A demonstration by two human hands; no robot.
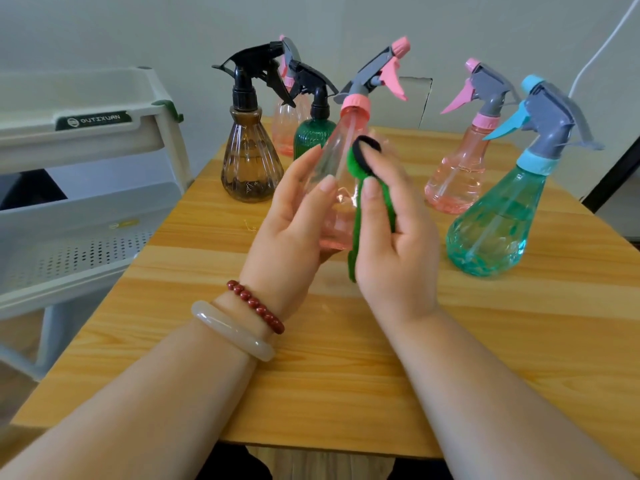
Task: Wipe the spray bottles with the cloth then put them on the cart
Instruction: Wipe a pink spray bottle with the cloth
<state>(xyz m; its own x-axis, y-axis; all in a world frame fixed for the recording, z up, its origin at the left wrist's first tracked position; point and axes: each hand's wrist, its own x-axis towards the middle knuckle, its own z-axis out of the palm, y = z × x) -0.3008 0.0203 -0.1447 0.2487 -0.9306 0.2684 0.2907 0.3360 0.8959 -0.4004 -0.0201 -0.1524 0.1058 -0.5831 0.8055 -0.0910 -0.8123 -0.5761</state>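
Pink spray bottle (pixel 341 157) tilts in the grip of the left hand (pixel 287 230), baring its side for the green cloth (pixel 358 164) the right hand (pixel 398 258) pinches.

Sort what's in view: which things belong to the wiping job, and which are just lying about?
Job: held pink bottle in left hand; green cloth in right hand; waiting brown bottle, green bottle, rear pink bottle, right pink bottle, teal bottle; cart.
Lying about: wall cable; bracelets on the wrist.
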